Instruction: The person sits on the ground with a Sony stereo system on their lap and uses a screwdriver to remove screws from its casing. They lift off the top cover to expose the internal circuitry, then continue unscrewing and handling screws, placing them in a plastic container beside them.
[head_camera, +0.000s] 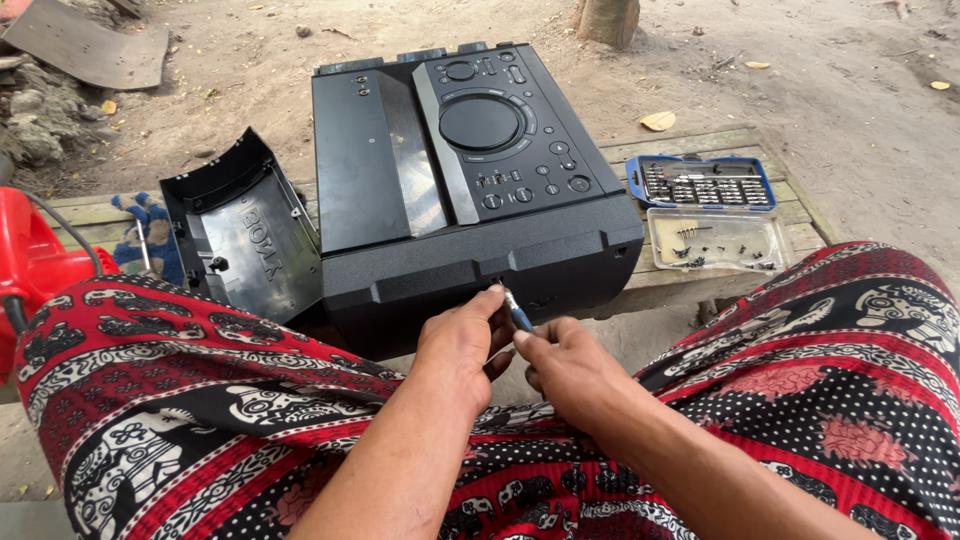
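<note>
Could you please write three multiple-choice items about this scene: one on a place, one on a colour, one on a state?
1. Where does the blue bit case lie?
A. on the wooden bench, right of the black stereo unit
B. on the person's lap
C. on the sand

2. What colour is the detached panel left of the stereo unit?
A. red
B. black
C. white

3. What are both hands doing?
A. resting open
B. holding a small screwdriver against the unit's front edge
C. lifting the unit

Answers: 1 A, it sits on the bench planks; 2 B, it is dark plastic; 3 B, the left hand and right hand pinch the tool.
</note>
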